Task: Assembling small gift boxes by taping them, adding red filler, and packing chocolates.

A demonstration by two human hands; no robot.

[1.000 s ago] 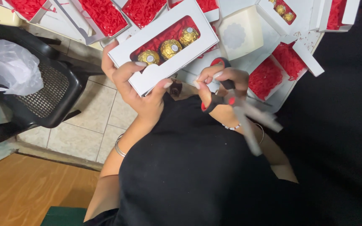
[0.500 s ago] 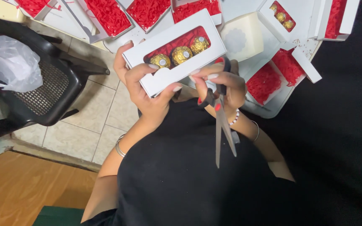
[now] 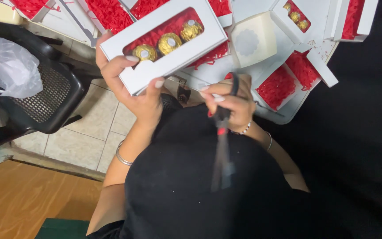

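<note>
My left hand (image 3: 134, 88) grips a long white window box (image 3: 166, 44) from below, tilted, above the table edge. Through its window show three gold-wrapped chocolates (image 3: 169, 43) on red shredded paper. My right hand (image 3: 230, 104) is closed around the black handles of a pair of scissors (image 3: 221, 150). Their blades point down toward my black-clothed body and look blurred. A bracelet sits on each wrist.
A white table (image 3: 244, 71) holds several open white boxes filled with red shred (image 3: 279, 86), a small square white box (image 3: 252, 40) and another box with chocolates (image 3: 298, 17). At left stands a black mesh chair (image 3: 45, 102) with a white plastic bag (image 3: 9, 66) over tiled floor.
The scissors swung from pointing down-right to pointing straight down at my body. The window box stayed in my left hand, shifting a little left.
</note>
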